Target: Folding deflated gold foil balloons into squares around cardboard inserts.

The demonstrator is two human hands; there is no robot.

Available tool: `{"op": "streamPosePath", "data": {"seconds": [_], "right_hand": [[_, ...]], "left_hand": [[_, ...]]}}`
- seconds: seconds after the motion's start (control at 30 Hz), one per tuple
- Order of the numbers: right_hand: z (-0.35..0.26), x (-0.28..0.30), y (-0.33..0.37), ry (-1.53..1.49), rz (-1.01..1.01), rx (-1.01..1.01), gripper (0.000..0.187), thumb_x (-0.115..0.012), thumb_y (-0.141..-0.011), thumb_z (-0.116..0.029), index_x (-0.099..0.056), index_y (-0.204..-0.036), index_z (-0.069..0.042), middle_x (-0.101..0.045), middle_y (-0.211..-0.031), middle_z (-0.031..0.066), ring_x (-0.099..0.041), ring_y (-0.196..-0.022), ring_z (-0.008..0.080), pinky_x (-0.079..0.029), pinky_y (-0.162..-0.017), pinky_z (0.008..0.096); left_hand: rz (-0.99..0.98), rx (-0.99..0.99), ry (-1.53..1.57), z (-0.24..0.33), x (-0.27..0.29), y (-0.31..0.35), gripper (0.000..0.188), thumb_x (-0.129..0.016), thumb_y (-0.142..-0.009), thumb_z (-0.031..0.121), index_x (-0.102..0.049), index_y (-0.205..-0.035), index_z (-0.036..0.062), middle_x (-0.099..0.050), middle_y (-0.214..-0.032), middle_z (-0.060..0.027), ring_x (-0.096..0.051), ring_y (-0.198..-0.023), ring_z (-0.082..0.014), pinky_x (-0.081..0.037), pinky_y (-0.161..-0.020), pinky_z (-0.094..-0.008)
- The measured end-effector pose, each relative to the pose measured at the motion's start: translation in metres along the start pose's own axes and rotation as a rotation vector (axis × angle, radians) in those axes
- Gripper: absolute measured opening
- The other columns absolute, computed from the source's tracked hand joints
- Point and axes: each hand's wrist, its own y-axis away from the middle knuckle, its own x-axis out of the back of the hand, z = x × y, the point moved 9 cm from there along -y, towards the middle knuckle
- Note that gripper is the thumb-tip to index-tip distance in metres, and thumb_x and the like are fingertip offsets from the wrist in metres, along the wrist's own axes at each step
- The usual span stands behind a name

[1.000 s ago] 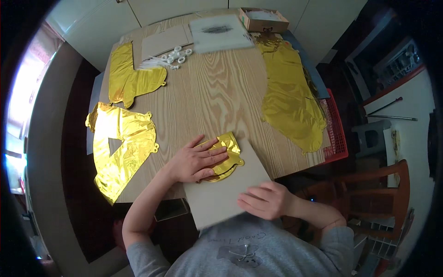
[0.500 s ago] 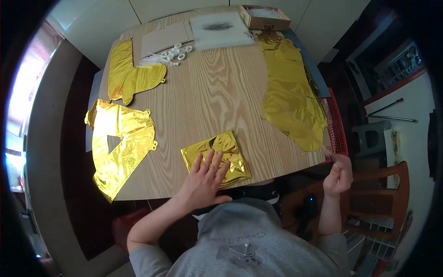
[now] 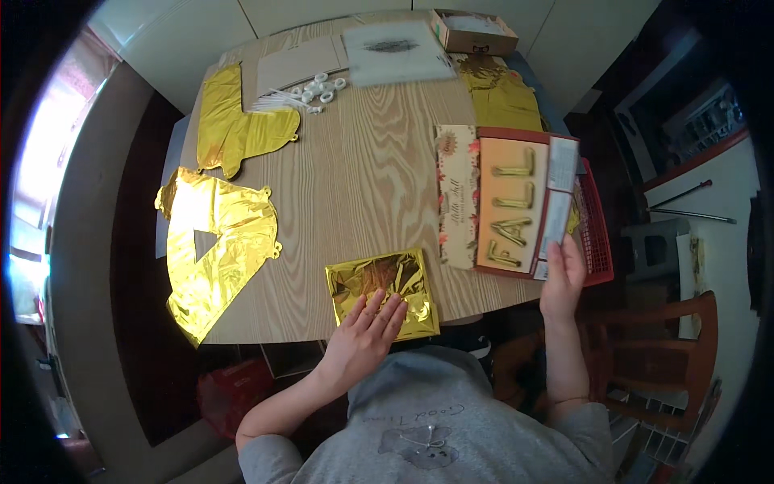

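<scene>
My left hand (image 3: 368, 332) lies flat, fingers stretched out, on a folded gold foil balloon (image 3: 355, 274) at the table's front edge. In my right hand (image 3: 564, 278) is a printed packaging card (image 3: 506, 202), gripped at its lower right corner. Gold letter balloons are pictured on its orange middle, with a cream panel on the left and a red border. The card hangs over another flat gold foil balloon (image 3: 506, 105), hiding most of it. Two more letter-shaped foil balloons lie at the left: an angled one (image 3: 222, 133) and one with a triangular hole (image 3: 242, 222).
White rings (image 3: 321, 87) and thin white sticks (image 3: 278, 101) lie at the back, near pale cardboard sheets (image 3: 300, 64) and a translucent bag (image 3: 399, 68). A small open box (image 3: 476, 39) stands at the far right corner. Beside the table are a red basket (image 3: 598, 242) and a wooden chair (image 3: 669, 347).
The card has swung from nearly edge-on to face up, moving left over the right-hand balloon. The folded foil under my left hand has turned squarer to the table edge. The view has shifted slightly.
</scene>
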Motion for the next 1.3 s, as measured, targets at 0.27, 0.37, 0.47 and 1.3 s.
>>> {"op": "streamPosePath", "data": {"seconds": [0.27, 0.37, 0.47, 1.3], "right_hand": [[0.059, -0.025, 0.001, -0.238, -0.052, -0.315, 0.06, -0.044, -0.095, 0.006, -0.022, -0.15, 0.0, -0.05, -0.137, 0.0164, -0.053, -0.121, 0.019, -0.041, -0.103, 0.0316], [0.059, -0.034, 0.009, -0.138, -0.133, -0.345, 0.064, -0.048, -0.092, 0.008, -0.021, -0.15, 0.0, -0.045, -0.141, 0.0168, -0.05, -0.125, 0.0198, -0.039, -0.105, 0.0322], [0.052, -0.039, 0.019, 0.145, -0.247, -0.305, 0.07, -0.058, -0.09, 0.001, -0.023, -0.15, -0.002, -0.036, -0.146, 0.0218, -0.038, -0.135, 0.0296, -0.034, -0.11, 0.0405], [0.047, -0.196, 0.051, -0.117, -0.938, -0.69, 0.022, -0.055, -0.099, -0.011, -0.058, -0.116, 0.003, -0.067, -0.098, 0.002, -0.061, -0.086, 0.0054, -0.05, -0.075, 0.022]], "left_hand": [[0.029, 0.013, 0.074, -0.012, 0.005, 0.018, 0.043, -0.057, -0.09, 0.017, -0.056, -0.131, 0.0046, -0.057, -0.136, -0.0098, -0.052, -0.129, -0.0285, -0.038, -0.109, -0.0454], [-0.001, 0.051, 0.303, -0.02, 0.017, 0.021, 0.047, -0.058, -0.087, 0.011, -0.054, -0.133, 0.0043, -0.057, -0.136, -0.0119, -0.054, -0.127, -0.0302, -0.042, -0.106, -0.0434], [-0.06, 0.17, 0.765, -0.034, 0.038, 0.022, 0.043, -0.056, -0.09, 0.008, -0.053, -0.132, 0.003, -0.058, -0.133, -0.0132, -0.057, -0.122, -0.0285, -0.046, -0.101, -0.0405], [0.368, 0.598, 2.751, -0.006, -0.063, 0.042, 0.048, -0.057, -0.096, 0.016, -0.039, -0.139, 0.0013, -0.053, -0.135, -0.016, -0.056, -0.121, -0.0308, -0.048, -0.101, -0.0489]]}}
